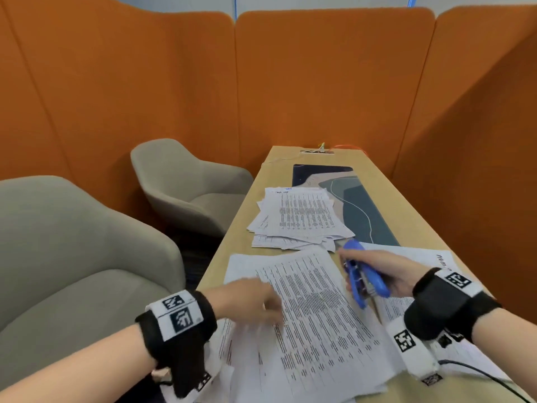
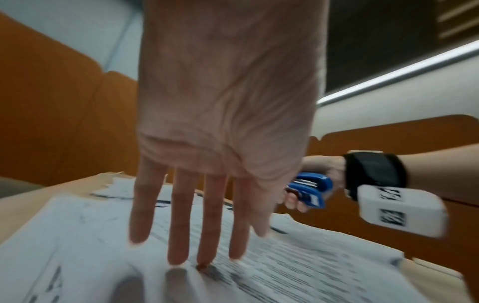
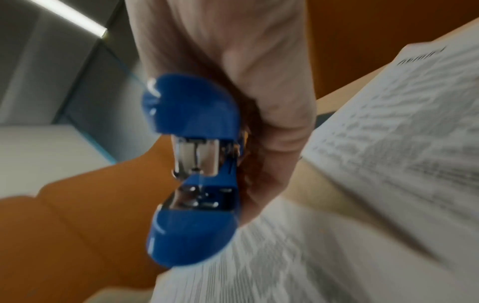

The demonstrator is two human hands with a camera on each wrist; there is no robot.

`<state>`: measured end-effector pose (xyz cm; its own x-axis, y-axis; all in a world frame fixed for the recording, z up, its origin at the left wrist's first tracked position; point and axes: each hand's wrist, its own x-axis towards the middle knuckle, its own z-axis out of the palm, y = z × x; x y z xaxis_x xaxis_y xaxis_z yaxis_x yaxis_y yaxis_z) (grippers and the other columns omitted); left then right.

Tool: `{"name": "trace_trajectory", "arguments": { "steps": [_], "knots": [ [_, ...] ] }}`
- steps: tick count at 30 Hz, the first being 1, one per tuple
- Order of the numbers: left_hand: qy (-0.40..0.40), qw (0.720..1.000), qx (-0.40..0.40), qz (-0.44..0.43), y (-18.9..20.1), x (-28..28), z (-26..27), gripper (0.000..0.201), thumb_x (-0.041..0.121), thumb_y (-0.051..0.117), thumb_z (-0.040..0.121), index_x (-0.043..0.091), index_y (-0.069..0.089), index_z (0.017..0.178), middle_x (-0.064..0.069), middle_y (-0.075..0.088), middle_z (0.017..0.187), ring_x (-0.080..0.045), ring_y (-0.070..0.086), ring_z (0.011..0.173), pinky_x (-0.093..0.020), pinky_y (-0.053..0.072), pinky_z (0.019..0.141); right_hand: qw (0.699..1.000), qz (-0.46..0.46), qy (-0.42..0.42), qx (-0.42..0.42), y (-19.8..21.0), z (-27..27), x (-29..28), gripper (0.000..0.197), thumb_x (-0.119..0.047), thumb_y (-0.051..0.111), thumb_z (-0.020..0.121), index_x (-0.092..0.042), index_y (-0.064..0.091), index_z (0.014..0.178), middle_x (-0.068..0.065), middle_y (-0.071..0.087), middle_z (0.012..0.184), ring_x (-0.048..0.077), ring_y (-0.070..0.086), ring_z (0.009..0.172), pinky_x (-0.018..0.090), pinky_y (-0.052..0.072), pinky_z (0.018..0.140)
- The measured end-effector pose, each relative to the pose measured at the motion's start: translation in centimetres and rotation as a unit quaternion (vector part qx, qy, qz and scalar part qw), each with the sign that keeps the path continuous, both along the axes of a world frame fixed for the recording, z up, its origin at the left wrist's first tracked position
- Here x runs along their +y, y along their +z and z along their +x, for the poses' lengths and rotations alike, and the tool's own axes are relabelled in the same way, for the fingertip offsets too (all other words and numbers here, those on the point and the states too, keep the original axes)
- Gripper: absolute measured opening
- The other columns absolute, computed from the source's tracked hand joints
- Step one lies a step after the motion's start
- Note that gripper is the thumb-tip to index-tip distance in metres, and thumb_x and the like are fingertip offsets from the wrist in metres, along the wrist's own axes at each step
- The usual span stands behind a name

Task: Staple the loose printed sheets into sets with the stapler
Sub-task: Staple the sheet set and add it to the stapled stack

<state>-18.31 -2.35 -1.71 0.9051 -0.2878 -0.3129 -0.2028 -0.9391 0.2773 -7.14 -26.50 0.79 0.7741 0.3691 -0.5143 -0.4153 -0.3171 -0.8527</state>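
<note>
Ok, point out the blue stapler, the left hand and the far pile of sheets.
blue stapler [image 3: 191, 114]: right wrist view, on its blue top cap.
left hand [image 2: 223, 114]: left wrist view, on the palm.
far pile of sheets [image 1: 302, 216]: head view, on the top sheet.

Head view high, facing forward-down along table [image 1: 279, 170], wrist views close along each palm, all sharing printed sheets [image 1: 313, 309].

Only partly legible: italic "num…" heading on corner of sheet [image 1: 430, 261] at right, cut off by wrist strap. Dense print on near sheets [image 1: 313, 315] and far pile [image 1: 302, 216] too blurred to read. Square coded markers on wrist straps [image 1: 180, 314], no letters.
</note>
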Motion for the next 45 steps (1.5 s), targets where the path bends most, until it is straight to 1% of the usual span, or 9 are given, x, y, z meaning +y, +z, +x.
{"name": "trace_trajectory", "arguments": {
  "steps": [3, 7, 15, 22, 27, 30, 34, 40, 45],
  "knots": [
    [0.102, 0.988, -0.111, 0.033, -0.7, 1.9, 3.5, 0.036, 0.021, 0.055, 0.092, 0.021, 0.055, 0.127, -0.003, 0.054, 0.128, -0.022, 0.050, 0.118, -0.035, 0.042, 0.099, 0.996, -0.063, 0.058, -0.021, -2.3, -0.6, 2.2, 0.024, -0.026, 0.066, 0.088, -0.004, 0.059, 0.085, 0.008, 0.064, 0.068, 0.020, 0.057, 0.063, 0.030, 0.048, 0.064],
    [0.166, 0.982, -0.043, 0.074, -2.5, 5.2, 7.5, 0.072, 0.030, 0.061, 0.087, 0.020, 0.025, 0.149, -0.005, 0.031, 0.151, -0.029, 0.033, 0.137, -0.050, 0.032, 0.110, 0.987, -0.128, 0.084, -0.042, -4.2, -1.2, 3.4, 0.050, -0.034, 0.074, 0.080, -0.002, 0.058, 0.114, 0.015, 0.070, 0.105, 0.029, 0.068, 0.095, 0.037, 0.056, 0.084],
    [0.195, 0.979, 0.014, -0.054, -1.0, 5.3, 9.7, 0.025, 0.023, 0.075, 0.078, 0.018, 0.063, 0.100, 0.001, 0.060, 0.096, -0.018, 0.054, 0.092, -0.026, 0.044, 0.080, 0.985, -0.140, 0.083, -0.052, -4.4, -1.0, 3.4, 0.047, -0.035, 0.071, 0.082, -0.001, 0.062, 0.113, 0.018, 0.070, 0.108, 0.032, 0.065, 0.104, 0.045, 0.050, 0.098],
    [0.181, 0.982, 0.019, -0.057, -0.8, 5.2, 10.1, 0.030, 0.017, 0.069, 0.082, 0.011, 0.064, 0.111, -0.002, 0.060, 0.105, -0.020, 0.054, 0.097, -0.030, 0.046, 0.091, 0.986, -0.135, 0.079, -0.059, -4.9, -0.8, 3.4, 0.044, -0.035, 0.072, 0.082, -0.001, 0.063, 0.108, 0.018, 0.070, 0.106, 0.030, 0.066, 0.096, 0.043, 0.051, 0.096],
    [0.182, 0.981, -0.054, 0.028, -1.4, 4.1, 9.4, 0.045, 0.024, 0.059, 0.087, 0.024, 0.045, 0.130, -0.001, 0.051, 0.133, -0.026, 0.042, 0.129, -0.057, 0.003, 0.113, 0.983, -0.155, 0.077, -0.065, -4.8, -0.7, 3.4, 0.034, -0.034, 0.072, 0.081, -0.002, 0.064, 0.091, 0.016, 0.070, 0.090, 0.027, 0.064, 0.080, 0.039, 0.054, 0.089],
    [0.125, 0.975, -0.124, 0.133, -1.6, 3.6, 7.8, 0.066, 0.026, 0.048, 0.093, 0.024, 0.016, 0.150, -0.007, 0.012, 0.158, -0.030, 0.005, 0.147, -0.067, -0.016, 0.106, 0.977, -0.177, 0.084, -0.084, -4.0, -0.6, 3.9, 0.025, -0.030, 0.066, 0.087, -0.006, 0.059, 0.084, 0.011, 0.063, 0.080, 0.022, 0.059, 0.070, 0.033, 0.050, 0.071],
    [0.111, 0.984, 0.022, 0.140, -2.2, 3.5, 5.3, 0.090, 0.060, 0.041, 0.092, 0.013, -0.006, 0.153, -0.008, -0.016, 0.160, -0.029, -0.013, 0.148, -0.053, -0.005, 0.118, 0.930, -0.279, 0.138, -0.196, -2.2, -0.6, 6.3, 0.029, -0.037, 0.058, 0.089, -0.009, 0.054, 0.086, 0.004, 0.056, 0.076, 0.016, 0.051, 0.065, 0.024, 0.039, 0.059],
    [0.144, 0.974, 0.094, 0.145, -3.8, 3.8, 4.7, 0.116, 0.082, 0.042, 0.075, 0.016, -0.017, 0.151, -0.003, -0.023, 0.158, -0.028, -0.013, 0.148, -0.050, 0.009, 0.119, 0.775, -0.454, 0.288, -0.332, -0.8, -2.3, 11.7, 0.033, -0.037, 0.045, 0.095, -0.015, 0.044, 0.070, 0.001, 0.051, 0.073, 0.019, 0.052, 0.075, 0.024, 0.038, 0.058],
    [0.144, 0.974, 0.092, 0.151, -4.3, 3.8, 4.6, 0.123, 0.088, 0.039, 0.069, 0.016, -0.020, 0.150, -0.005, -0.026, 0.157, -0.030, -0.016, 0.147, -0.051, 0.006, 0.119, 0.760, -0.480, 0.269, -0.347, -2.0, -2.8, 14.1, 0.044, -0.036, 0.047, 0.095, -0.007, 0.044, 0.128, 0.008, 0.058, 0.115, 0.026, 0.058, 0.110, 0.032, 0.045, 0.082]
  ]
}}
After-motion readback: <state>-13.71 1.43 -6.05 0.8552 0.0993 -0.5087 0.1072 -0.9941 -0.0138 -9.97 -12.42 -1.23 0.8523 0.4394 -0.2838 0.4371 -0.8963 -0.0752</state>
